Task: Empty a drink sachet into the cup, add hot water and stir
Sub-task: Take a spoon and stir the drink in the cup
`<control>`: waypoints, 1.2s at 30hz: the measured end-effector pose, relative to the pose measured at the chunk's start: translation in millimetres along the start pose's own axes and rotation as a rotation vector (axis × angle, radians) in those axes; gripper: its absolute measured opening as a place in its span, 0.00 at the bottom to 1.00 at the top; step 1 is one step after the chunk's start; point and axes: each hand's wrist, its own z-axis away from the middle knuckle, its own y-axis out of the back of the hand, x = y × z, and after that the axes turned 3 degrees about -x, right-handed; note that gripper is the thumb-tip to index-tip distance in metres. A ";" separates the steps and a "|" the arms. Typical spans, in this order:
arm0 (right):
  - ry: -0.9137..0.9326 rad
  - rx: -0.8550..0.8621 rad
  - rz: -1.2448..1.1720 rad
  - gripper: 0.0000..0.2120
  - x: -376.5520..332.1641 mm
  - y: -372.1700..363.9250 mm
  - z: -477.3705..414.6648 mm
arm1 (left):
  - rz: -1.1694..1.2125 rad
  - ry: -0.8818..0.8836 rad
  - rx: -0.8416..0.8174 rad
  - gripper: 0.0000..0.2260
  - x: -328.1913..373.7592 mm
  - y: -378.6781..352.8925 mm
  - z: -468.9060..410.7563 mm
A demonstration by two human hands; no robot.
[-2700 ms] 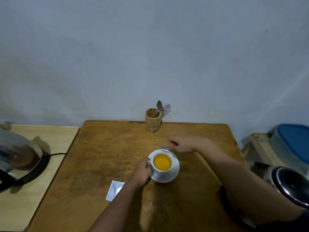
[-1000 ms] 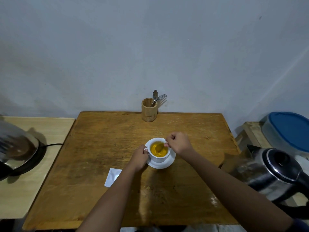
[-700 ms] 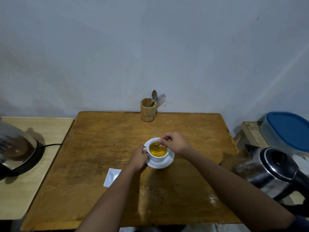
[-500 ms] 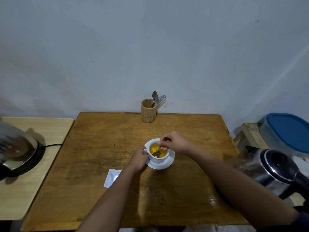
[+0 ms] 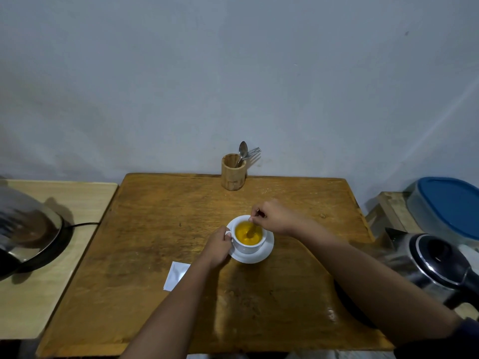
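A white cup (image 5: 248,246) full of orange drink stands on a white saucer (image 5: 268,251) in the middle of the wooden table (image 5: 160,218). My left hand (image 5: 217,244) grips the cup's handle on its left side. My right hand (image 5: 274,217) hovers over the cup's far right rim and pinches a small spoon (image 5: 251,231) whose bowl is dipped in the drink. The torn white sachet (image 5: 175,275) lies flat on the table, left of my left forearm.
A wooden holder (image 5: 233,174) with a spoon and forks stands at the table's far edge. A steel kettle (image 5: 430,265) sits at the right edge. On the left side table lies a shiny metal appliance (image 5: 26,237) with a cord. A blue-lidded container (image 5: 451,206) is far right.
My right hand brought the spoon from beside the saucer into the cup and has been moving it around in the drink. My left hand stays on the handle.
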 end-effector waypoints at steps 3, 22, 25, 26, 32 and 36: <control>0.039 0.005 0.017 0.09 -3.7 -0.9 0.1 | 0.005 -0.002 -0.001 0.07 -0.4 0.1 0.0; -0.022 0.000 -0.056 0.12 -12.8 -4.2 -5.9 | -0.069 -0.006 0.015 0.08 -1.1 -0.9 1.4; -0.070 0.075 -0.168 0.13 -9.9 -9.6 -8.6 | -0.080 -0.003 0.046 0.10 -0.6 -3.5 1.4; -0.089 0.097 -0.201 0.13 -9.1 -11.5 -9.5 | -0.079 -0.006 0.052 0.11 -0.6 -3.9 1.6; -0.181 0.304 -0.453 0.15 -0.6 -28.7 -10.8 | -0.054 -0.005 0.051 0.09 -3.6 -4.5 0.8; -0.231 0.433 -0.550 0.12 -0.6 -36.6 -7.4 | -0.049 0.012 0.053 0.11 -3.2 -4.8 0.5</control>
